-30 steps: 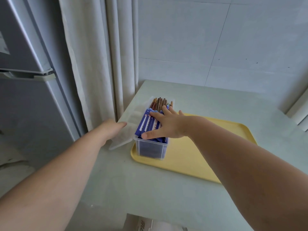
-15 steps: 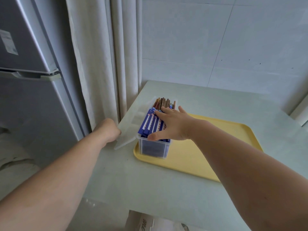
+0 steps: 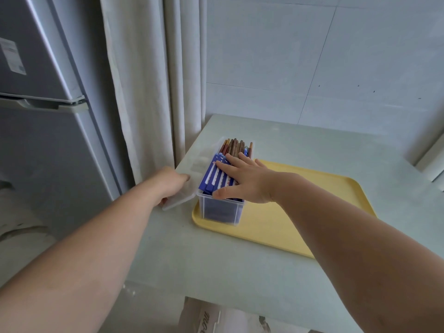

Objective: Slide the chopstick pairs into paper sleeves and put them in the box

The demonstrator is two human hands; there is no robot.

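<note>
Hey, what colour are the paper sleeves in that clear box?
The paper sleeves are deep blue with a white strip down each, seen best in the head view.

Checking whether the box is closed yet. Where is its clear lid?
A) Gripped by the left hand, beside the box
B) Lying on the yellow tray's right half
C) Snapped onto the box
A: the left hand grips the clear lid left of the box, whose open top shows blue sleeves under the flat right hand.
</note>
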